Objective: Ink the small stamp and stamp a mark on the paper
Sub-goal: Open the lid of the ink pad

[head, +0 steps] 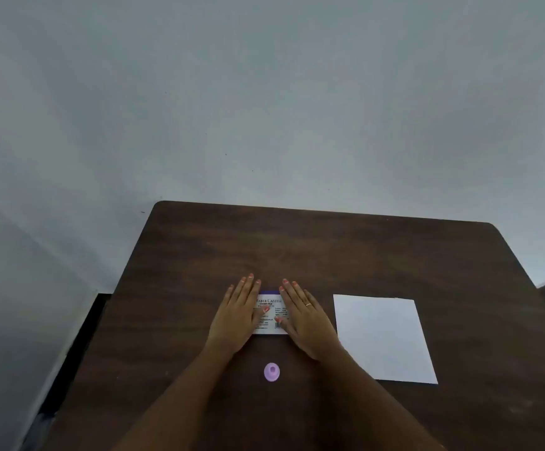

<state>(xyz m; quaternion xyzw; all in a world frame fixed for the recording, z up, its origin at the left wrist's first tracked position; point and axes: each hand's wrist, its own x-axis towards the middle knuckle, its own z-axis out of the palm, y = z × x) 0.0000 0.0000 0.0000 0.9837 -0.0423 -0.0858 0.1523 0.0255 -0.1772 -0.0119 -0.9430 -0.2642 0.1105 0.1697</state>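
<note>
- Dark wood table (297,249). Small stamp (271,372), lilac, stands alone at 6 o'clock from the ink pad box (269,312), between the two forearms, touched by neither.
- Paper (383,338), a white sheet, lies flat at 3 o'clock from the box, well clear of it.
- Left hand (237,315): fingers extended flat, palm down, resting along the box's left edge. Grips nothing.
- Right hand (307,317): same posture on the right edge, fingers straight, thumb lying on the printed label. Ring visible. Grips nothing.
- Box looks shut; lid seam not discernible from here.
- Handling estimate, stamp: light, rigid plastic with a knob on top; pinch the knob between thumb and two fingers. Likely to tip if nudged sideways.
- Handling estimate, box: light, stiff, smooth label; hold the base down with one hand, lift the lid with the other.
- Paper: thin, will slide on the wood; steady it with the free hand when pressing.
</note>
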